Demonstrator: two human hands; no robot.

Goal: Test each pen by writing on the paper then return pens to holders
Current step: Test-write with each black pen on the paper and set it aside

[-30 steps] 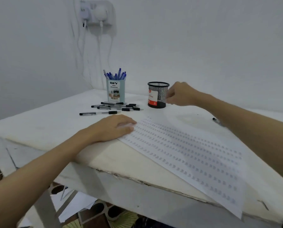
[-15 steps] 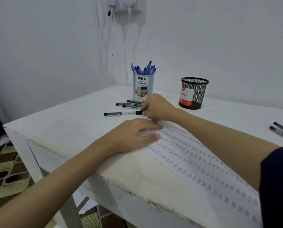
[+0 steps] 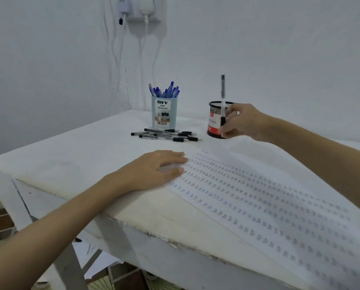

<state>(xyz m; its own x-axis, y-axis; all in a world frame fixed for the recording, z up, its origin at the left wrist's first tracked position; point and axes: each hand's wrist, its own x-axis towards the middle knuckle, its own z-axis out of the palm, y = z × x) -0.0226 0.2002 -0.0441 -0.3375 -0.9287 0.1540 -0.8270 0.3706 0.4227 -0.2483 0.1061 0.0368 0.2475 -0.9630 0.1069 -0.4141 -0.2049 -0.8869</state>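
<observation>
The table point(image 3: 74, 162) under my arms looks like painted wood, matt white, with the paint chipped rough along its near edge. A thin matt paper sheet point(image 3: 279, 206) lies at lower right. The black cup point(image 3: 214, 126) at center right is wire mesh, seemingly metal. The pale blue holder point(image 3: 164, 114) left of it looks like smooth plastic. The pen point(image 3: 223, 95) I pinch has a clear, glossy plastic barrel.

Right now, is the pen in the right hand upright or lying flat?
Upright. The right hand pinches the pen near its lower end, and it stands vertically in front of the mesh cup.
</observation>
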